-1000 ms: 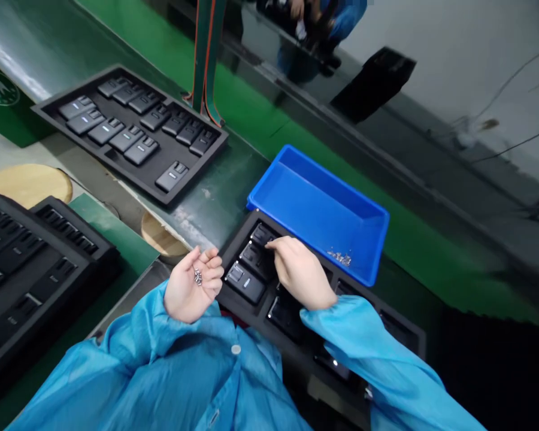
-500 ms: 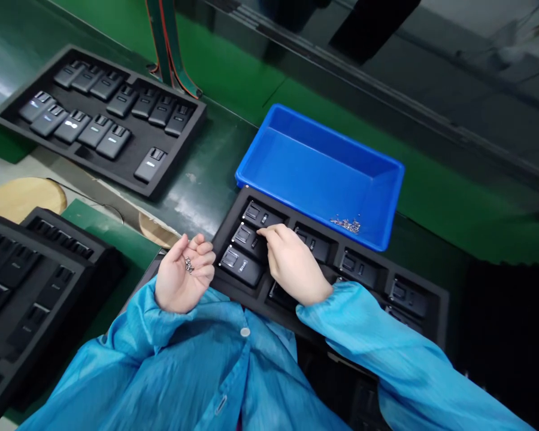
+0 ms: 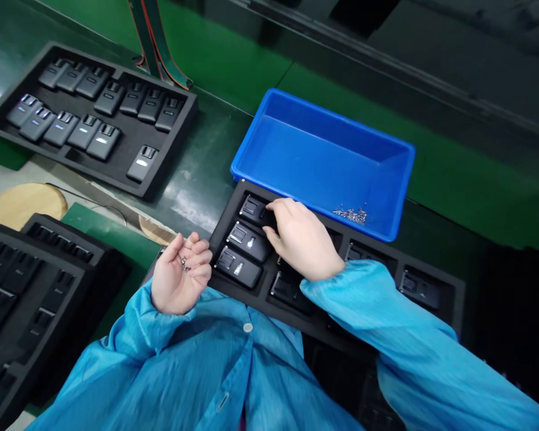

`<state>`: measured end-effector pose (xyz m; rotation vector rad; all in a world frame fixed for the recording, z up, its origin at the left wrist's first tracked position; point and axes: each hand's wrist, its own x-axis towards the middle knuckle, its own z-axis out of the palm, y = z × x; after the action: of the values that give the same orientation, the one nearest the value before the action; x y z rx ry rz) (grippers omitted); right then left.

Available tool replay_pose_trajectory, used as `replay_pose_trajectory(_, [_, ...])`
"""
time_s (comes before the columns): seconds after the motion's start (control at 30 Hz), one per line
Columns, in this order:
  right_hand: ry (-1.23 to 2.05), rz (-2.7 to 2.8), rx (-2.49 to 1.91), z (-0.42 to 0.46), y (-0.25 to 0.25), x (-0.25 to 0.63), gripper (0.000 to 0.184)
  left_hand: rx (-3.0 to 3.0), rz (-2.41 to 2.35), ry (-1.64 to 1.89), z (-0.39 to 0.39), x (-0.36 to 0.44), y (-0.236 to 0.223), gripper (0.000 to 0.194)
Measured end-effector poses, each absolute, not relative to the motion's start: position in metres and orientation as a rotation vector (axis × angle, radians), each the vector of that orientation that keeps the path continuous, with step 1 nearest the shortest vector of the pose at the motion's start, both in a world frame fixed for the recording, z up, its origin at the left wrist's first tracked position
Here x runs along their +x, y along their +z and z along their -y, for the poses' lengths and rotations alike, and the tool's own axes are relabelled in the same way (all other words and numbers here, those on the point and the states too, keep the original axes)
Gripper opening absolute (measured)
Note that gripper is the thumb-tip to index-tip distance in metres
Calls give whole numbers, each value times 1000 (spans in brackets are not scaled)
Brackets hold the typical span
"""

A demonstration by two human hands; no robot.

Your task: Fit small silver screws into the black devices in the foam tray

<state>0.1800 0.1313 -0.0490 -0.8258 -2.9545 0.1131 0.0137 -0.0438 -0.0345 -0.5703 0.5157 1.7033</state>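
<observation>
My left hand (image 3: pixel 182 274) is turned palm up, fingers curled into a cup around a few small metal screws (image 3: pixel 185 264). My right hand (image 3: pixel 303 238) reaches over a black compartment tray (image 3: pixel 247 293), thumb and forefinger apart at the right end of the far-left black device (image 3: pixel 253 208). Its other fingers are mostly hidden. Closer to me in the same column lie a second black device (image 3: pixel 248 240) and a third black device (image 3: pixel 238 266) with white lettering. Small shiny dots show along their left ends. My forearm hides part of the tray.
Behind the tray stands a blue bin (image 3: pixel 314 155) with a pile of screws (image 3: pixel 353 214) in its near right corner. Another black tray (image 3: pixel 137 185) holding several devices lies at the far left. Stacked trays (image 3: pixel 67 299) sit at the left, near a round wooden stool top (image 3: pixel 24 205).
My right hand has moved from the second device to the far-left one, and its pinched fingers have spread apart. My left hand still cups the screws. The view has shifted slightly.
</observation>
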Motion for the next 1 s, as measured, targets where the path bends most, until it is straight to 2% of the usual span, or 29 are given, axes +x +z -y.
replay_pose_trajectory(0.17, [-90, 3032, -892, -126, -48, 169, 36, -579, -513, 1703, 43, 14, -34, 52])
replay_pose_trajectory(0.33, [-126, 3046, -881, -130, -53, 165, 30, -587, -521, 1689, 44, 16, -33, 52])
replay_pose_trajectory(0.6, [-209, 3024, -1095, -131, -50, 161, 33, -579, -517, 1683, 49, 14, -34, 53])
replay_pose_trajectory(1.0, [-36, 2946, -1153, -137, -62, 175, 47, -599, -516, 1662, 54, 13, -35, 51])
